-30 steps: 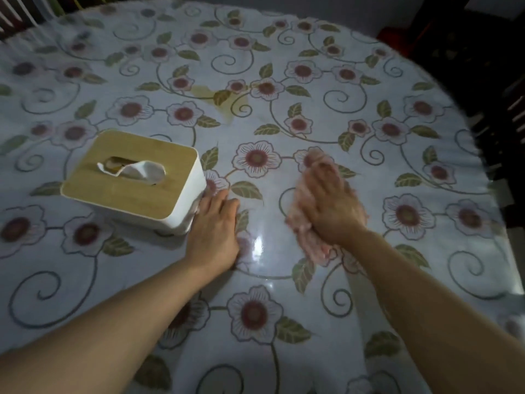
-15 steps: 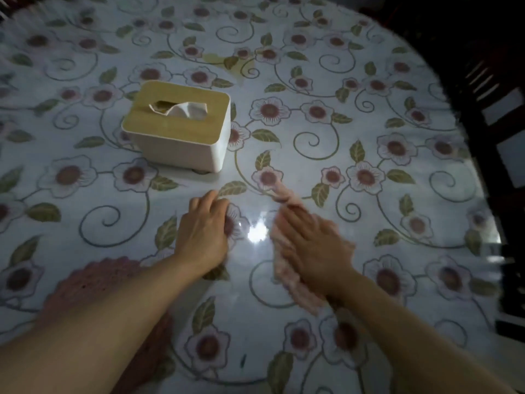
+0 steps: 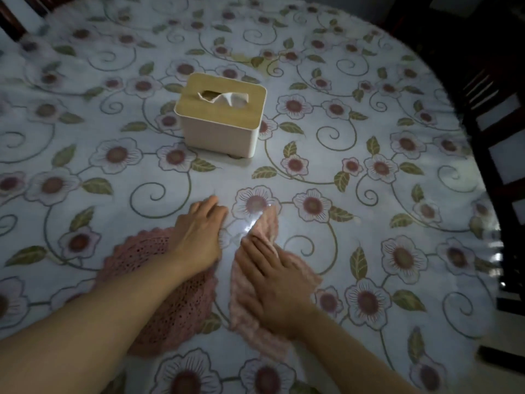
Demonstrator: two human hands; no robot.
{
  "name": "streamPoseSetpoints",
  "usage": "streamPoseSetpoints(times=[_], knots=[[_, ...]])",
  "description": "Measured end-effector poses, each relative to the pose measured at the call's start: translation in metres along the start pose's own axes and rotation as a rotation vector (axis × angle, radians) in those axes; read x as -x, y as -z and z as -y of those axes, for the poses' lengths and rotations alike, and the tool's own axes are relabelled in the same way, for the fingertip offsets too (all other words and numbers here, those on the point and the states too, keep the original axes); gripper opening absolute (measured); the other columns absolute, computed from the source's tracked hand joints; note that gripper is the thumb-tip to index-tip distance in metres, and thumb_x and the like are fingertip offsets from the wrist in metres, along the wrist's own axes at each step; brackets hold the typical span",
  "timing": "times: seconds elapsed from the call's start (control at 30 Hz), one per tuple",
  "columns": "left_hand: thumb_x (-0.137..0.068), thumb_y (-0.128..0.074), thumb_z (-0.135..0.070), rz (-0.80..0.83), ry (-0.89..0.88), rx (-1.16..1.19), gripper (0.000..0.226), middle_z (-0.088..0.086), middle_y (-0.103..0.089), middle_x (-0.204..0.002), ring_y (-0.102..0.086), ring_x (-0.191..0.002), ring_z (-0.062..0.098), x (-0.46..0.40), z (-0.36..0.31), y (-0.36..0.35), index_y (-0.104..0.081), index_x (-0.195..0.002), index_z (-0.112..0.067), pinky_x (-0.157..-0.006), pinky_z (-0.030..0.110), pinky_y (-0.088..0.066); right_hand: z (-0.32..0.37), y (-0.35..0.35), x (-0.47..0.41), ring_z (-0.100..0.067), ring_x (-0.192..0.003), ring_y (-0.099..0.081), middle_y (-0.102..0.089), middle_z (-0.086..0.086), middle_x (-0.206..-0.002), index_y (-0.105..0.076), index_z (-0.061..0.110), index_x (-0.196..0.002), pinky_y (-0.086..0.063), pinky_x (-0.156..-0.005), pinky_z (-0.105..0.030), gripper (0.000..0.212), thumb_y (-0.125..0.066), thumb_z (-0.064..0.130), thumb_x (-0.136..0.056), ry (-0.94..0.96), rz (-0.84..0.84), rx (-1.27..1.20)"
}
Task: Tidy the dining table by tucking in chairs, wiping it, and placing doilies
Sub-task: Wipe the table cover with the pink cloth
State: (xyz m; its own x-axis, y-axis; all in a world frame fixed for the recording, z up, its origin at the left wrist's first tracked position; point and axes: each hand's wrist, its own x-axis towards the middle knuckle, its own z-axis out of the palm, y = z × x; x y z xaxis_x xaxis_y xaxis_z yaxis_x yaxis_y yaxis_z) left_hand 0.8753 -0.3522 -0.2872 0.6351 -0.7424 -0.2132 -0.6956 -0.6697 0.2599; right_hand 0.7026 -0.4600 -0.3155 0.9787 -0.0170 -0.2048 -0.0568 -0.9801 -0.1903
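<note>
A round dining table [image 3: 369,228] carries a glossy white cloth printed with flowers and leaves. My right hand [image 3: 272,282] lies flat on a pink wiping cloth [image 3: 255,334], pressing it onto the table near the front. My left hand [image 3: 199,237] rests palm down on the table beside it, fingers together, holding nothing. A pink crocheted doily [image 3: 176,314] lies under my left wrist and forearm, partly hidden by them.
A white tissue box [image 3: 221,115] with a wooden lid and a tissue sticking out stands behind my hands. A dark wooden chair [image 3: 494,155] stands at the table's right edge. Another dark chair part [image 3: 11,21] shows at the top left corner.
Both hands have drawn back toward me, away from the tissue box. The right hand dragged the cloth along the table. The pink doily has come into view under my left arm.
</note>
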Motion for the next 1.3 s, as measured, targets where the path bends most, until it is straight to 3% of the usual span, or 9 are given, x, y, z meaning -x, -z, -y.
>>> streamPoseSetpoints(times=[0.23,0.3,0.4,0.5,0.67,0.8,0.93,1.13,1.3], knots=[[-0.077,-0.057,-0.009,-0.044,0.086,0.053,0.052,0.005,-0.029,-0.15,-0.03,-0.132,0.028,-0.013,0.047,0.015,-0.047,-0.127,-0.017,-0.097,0.042,-0.041,-0.056,0.027,-0.106,-0.026,-0.144,0.022,0.019,-0.011,-0.158,0.014,0.012,-0.148,0.01,-0.117,-0.044,0.069,-0.014,0.048,-0.096,-0.525,-0.046,-0.089],[-0.078,-0.058,-0.011,-0.051,0.116,0.047,0.05,0.005,-0.029,-0.15,-0.031,-0.13,0.029,-0.014,0.064,0.02,-0.048,-0.126,-0.016,-0.095,0.042,-0.042,-0.022,0.019,-0.124,-0.025,-0.142,0.026,0.023,-0.01,-0.156,0.016,0.014,-0.146,0.013,-0.115,-0.043,0.069,-0.008,0.052,-0.094,-0.357,-0.067,-0.059],[-0.08,-0.058,-0.01,-0.068,0.191,0.048,0.048,0.005,-0.03,-0.15,-0.031,-0.131,0.03,-0.014,0.089,0.03,-0.048,-0.126,-0.015,-0.096,0.043,-0.043,0.015,0.015,-0.136,-0.018,-0.146,0.01,-0.002,-0.002,-0.159,-0.011,0.02,-0.15,-0.001,-0.118,-0.045,0.06,-0.015,0.047,-0.097,0.059,-0.061,-0.033],[-0.079,-0.059,-0.012,-0.074,0.293,0.045,0.051,0.005,-0.028,-0.15,-0.03,-0.131,0.029,-0.01,0.12,0.041,-0.047,-0.128,-0.016,-0.1,0.042,-0.04,0.0,0.027,-0.164,-0.013,-0.145,0.012,0.0,0.005,-0.158,-0.009,0.024,-0.15,-0.004,-0.119,-0.041,0.058,-0.013,0.048,-0.097,0.173,-0.046,-0.003],[-0.08,-0.058,-0.017,-0.036,0.34,0.025,0.052,0.002,-0.025,-0.151,-0.027,-0.133,0.027,0.01,0.159,0.051,-0.043,-0.13,-0.019,-0.097,0.042,-0.042,0.01,0.036,-0.206,-0.016,-0.143,0.023,0.014,0.0,-0.158,0.005,0.018,-0.15,0.02,-0.113,-0.032,0.068,-0.008,0.053,-0.094,-0.009,-0.027,0.031],[-0.078,-0.061,-0.019,-0.079,0.248,0.035,0.046,0.001,-0.035,-0.144,-0.038,-0.122,0.027,0.018,0.179,0.053,-0.048,-0.123,-0.017,-0.086,0.041,-0.046,0.041,0.03,-0.218,-0.019,-0.142,0.028,0.019,-0.005,-0.157,0.015,0.015,-0.146,0.017,-0.114,-0.036,0.072,-0.004,0.056,-0.09,0.016,-0.018,0.033],[-0.078,-0.061,-0.021,-0.122,0.174,0.07,0.045,0.007,-0.039,-0.143,-0.041,-0.122,0.031,0.02,0.208,0.057,-0.052,-0.121,-0.016,-0.091,0.04,-0.043,0.049,0.035,-0.248,-0.013,-0.142,0.027,0.018,0.0,-0.157,0.01,0.017,-0.149,0.016,-0.114,-0.033,0.072,-0.006,0.057,-0.091,0.103,-0.044,0.044],[-0.079,-0.061,-0.023,-0.135,0.056,0.109,0.047,0.005,-0.037,-0.145,-0.039,-0.124,0.028,0.031,0.277,0.067,-0.051,-0.124,-0.015,-0.098,0.037,-0.038,0.108,0.03,-0.3,-0.023,-0.146,0.016,0.008,-0.012,-0.16,0.001,0.007,-0.151,0.008,-0.119,-0.038,0.075,-0.021,0.05,-0.094,-0.264,-0.134,-0.041],[-0.077,-0.06,-0.021,-0.084,-0.015,0.054,0.047,0.002,-0.038,-0.142,-0.039,-0.122,0.027,0.047,0.336,0.081,-0.049,-0.123,-0.017,-0.09,0.04,-0.044,0.207,0.019,-0.303,-0.024,-0.144,0.022,0.014,-0.012,-0.159,0.007,0.007,-0.149,0.011,-0.118,-0.039,0.079,-0.016,0.055,-0.091,-0.291,-0.111,-0.052]])
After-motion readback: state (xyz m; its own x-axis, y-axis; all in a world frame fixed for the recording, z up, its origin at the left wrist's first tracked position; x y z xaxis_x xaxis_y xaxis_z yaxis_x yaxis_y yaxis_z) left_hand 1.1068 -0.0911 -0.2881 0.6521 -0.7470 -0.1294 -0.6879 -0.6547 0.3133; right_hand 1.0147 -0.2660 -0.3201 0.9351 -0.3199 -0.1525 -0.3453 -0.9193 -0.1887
